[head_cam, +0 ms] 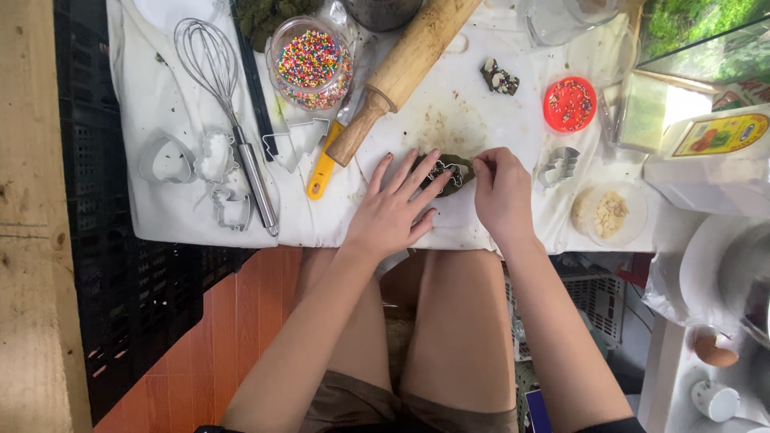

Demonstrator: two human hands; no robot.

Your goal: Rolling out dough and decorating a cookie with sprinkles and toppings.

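On the left of the white-covered desk (160, 104) lie three spare metal cutters: a heart cutter (166, 158), a frilled one (215, 156) beside it, and an animal-shaped one (231, 207) just below. A wire whisk (220, 96) runs down next to them. Further right stand a glass bowl of coloured sprinkles (310, 62), a tree-shaped cutter (298, 142), a yellow-handled tool (323, 172) and a wooden rolling pin (401, 68) lying slantwise.

At the front middle of the desk sits the dark green dough (451, 172), with a small metal cutter (443, 169) set on top of it. The left hand (395, 210) lies flat with its fingers spread, fingertips resting on the left side of the dough and cutter. The right hand (501, 192) is curled, with thumb and forefinger pinched together at the right edge of the dough; it seems to be nipping at the cutter's rim or the dough trimmed around it, though the view is too small to tell which.

To do this well, the left hand should press evenly and straight down so the cutter does not slide, while the right hand frees the edge gently, so the shape is not torn.

Beyond the right hand are another cutter (559, 166), a red lid of sprinkles (569, 104) and a small dish of chopped nuts (609, 213).
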